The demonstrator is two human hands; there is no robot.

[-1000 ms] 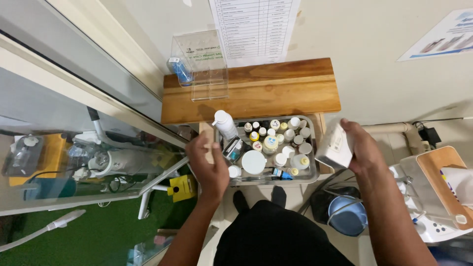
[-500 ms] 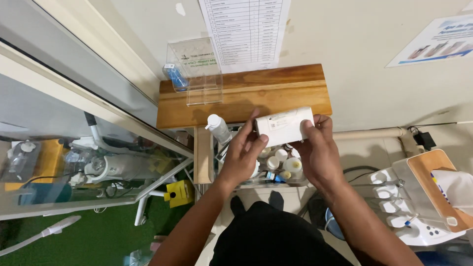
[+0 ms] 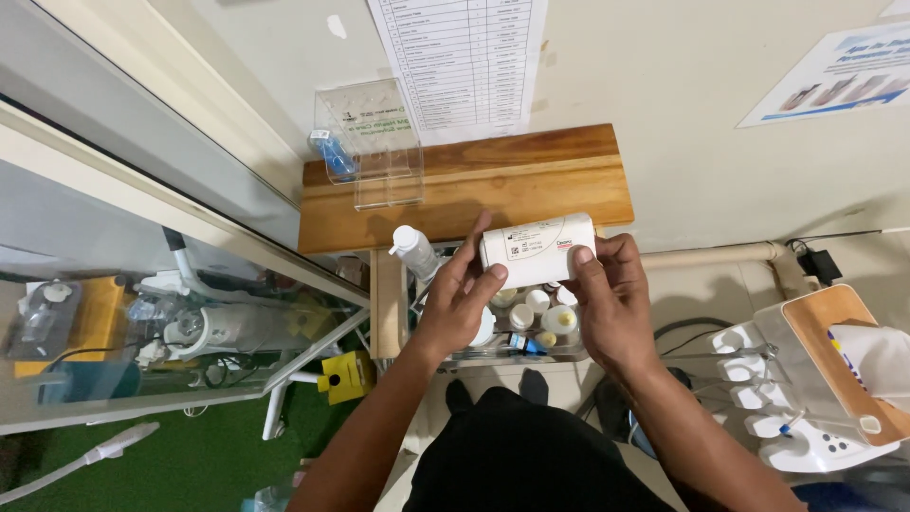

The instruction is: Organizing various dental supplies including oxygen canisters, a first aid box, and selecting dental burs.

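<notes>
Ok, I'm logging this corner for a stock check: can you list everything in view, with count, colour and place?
white box: one, white with a printed label, held over the tray
small jars: several, white and yellowish lids, in the tray under the box
tray: one, metal, below the shelf
squeeze bottle: one, white, left end of the tray
wooden shelf: one, brown, against the wall
clear holder: one, transparent, on the shelf's left end, something blue inside
paper list: one, white, on the wall above the shelf
poster: one, on the wall at upper right
left hand: on the box's left end
right hand: on the box's right end
</notes>
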